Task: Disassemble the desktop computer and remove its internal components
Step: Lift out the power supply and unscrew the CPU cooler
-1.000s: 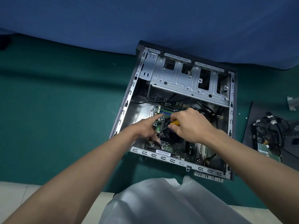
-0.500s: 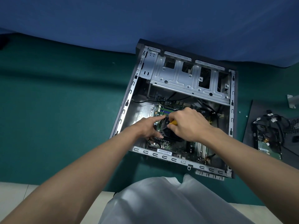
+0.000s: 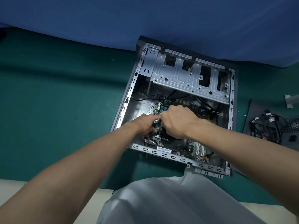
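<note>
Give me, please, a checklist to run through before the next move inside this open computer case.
1. Open grey metal computer case lies flat on the green mat: ok.
2. Black cables cleared off the green motherboard: not ok, some cross it.
3. What the right hand holds: cannot tell, its curled fingers hide it.
4. Left hand steadying beside it, inside the case: ok.
5. Tangled black cable bundle parked on the dark panel, right of the case: ok.
</note>
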